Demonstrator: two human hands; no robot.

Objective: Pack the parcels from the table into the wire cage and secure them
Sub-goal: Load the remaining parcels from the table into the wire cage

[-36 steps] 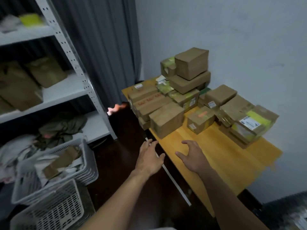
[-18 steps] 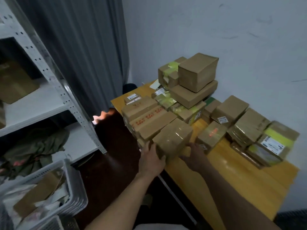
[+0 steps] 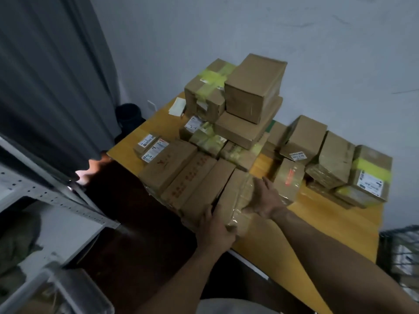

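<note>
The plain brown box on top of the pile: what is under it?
The plain brown box rests on a flatter brown box, which lies on tape-wrapped parcels. Whether anything else sits beneath in the pile's middle is covered.

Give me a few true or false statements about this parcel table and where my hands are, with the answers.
1. The left hand and the right hand both touch the taped parcel at the near edge of the table. True.
2. That parcel already sits in the wire cage. False: it is on the table; the cage is at the right edge of the view.
3. A plain brown box tops the tallest stack. True.
4. The curtain is red. False: it is dark grey.
</note>
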